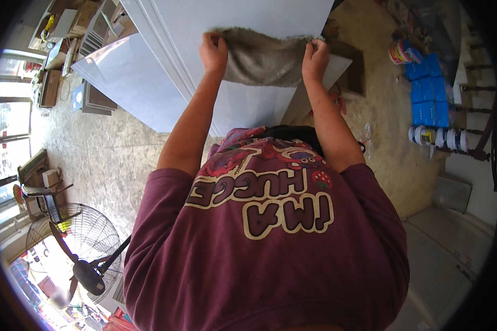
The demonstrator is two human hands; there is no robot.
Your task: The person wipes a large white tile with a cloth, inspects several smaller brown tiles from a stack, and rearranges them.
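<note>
Evidently both hands are closed on one thing: a grey-brown, fuzzy-edged cloth (265, 62). The left hand (213, 53) pinches its upper left corner between thumb and fingers, and the right hand (315, 59) pinches the upper right corner in the same way. Stretched between them, the cloth spans the gap with its lower edge bowed downward, in front of a large, smooth, pale grey-white panel (248, 15) with grooved lines along its left side. Whether the cloth touches that surface, I cannot tell.

Just beyond the left forearm, a second pale, flat board (132, 83) reaches out from behind the panel to a pointed corner. Nearer the body is a maroon short-sleeved T-shirt (270, 259) with cartoon figures and bold lettering.

Farther out on the right, a stack of bright blue boxes (427, 91) stands on the worn, tan floor (392, 132), with a white, colourfully labelled bucket (401, 52) near its upper end and a row of white round tubs (439, 138) just below. At lower left, well apart from the hands, stands a black wire-caged fan (88, 276).
</note>
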